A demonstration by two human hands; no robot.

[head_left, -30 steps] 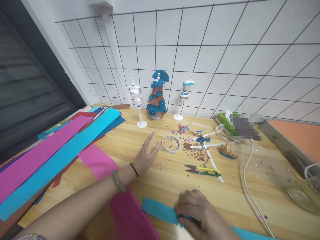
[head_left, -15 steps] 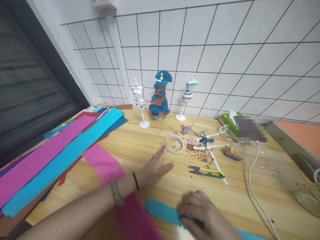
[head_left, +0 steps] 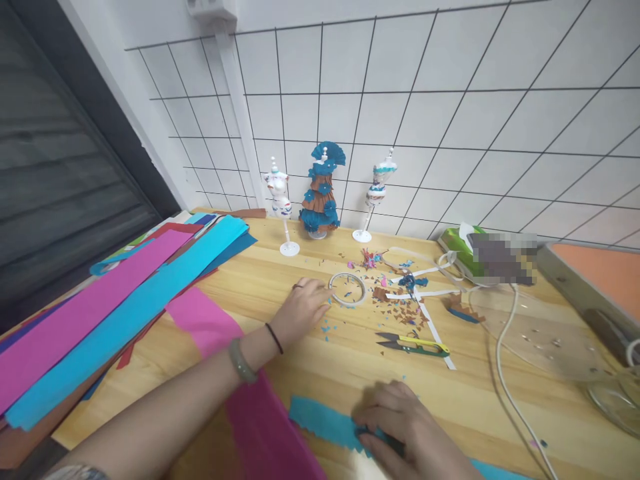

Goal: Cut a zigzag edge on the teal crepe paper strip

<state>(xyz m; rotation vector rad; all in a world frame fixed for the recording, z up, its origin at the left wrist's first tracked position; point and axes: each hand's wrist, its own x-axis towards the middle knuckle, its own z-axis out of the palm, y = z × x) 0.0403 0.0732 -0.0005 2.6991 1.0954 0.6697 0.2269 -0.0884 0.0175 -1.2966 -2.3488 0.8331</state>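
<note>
My left hand [head_left: 303,308] is over the middle of the table, fingers loosely stretched and apart, holding nothing I can see. Its fingertips reach the left rim of a white tape roll [head_left: 335,298]; whether they touch it, I cannot tell. Small blue paper scraps [head_left: 327,328] lie just under the palm side. At the lower edge, my right hand [head_left: 395,423] is closed around a dark object [head_left: 383,440], mostly covered by the fingers. A blue crepe paper strip [head_left: 320,420] with a jagged edge lies under that hand. Under my left forearm runs a pink paper strip [head_left: 205,320].
Yellow-green thread snips [head_left: 420,345] lie beside brown scraps [head_left: 405,312] and white strips [head_left: 435,327]. Behind stand a dressed mannequin [head_left: 320,193] and two bare ones. Coloured paper strips [head_left: 130,313] are stacked at left. A white cable [head_left: 503,360] crosses the right side.
My left hand has drawn back slightly left and turned palm down, uncovering blue scraps beside it. My right hand and the blue strip have stayed put.
</note>
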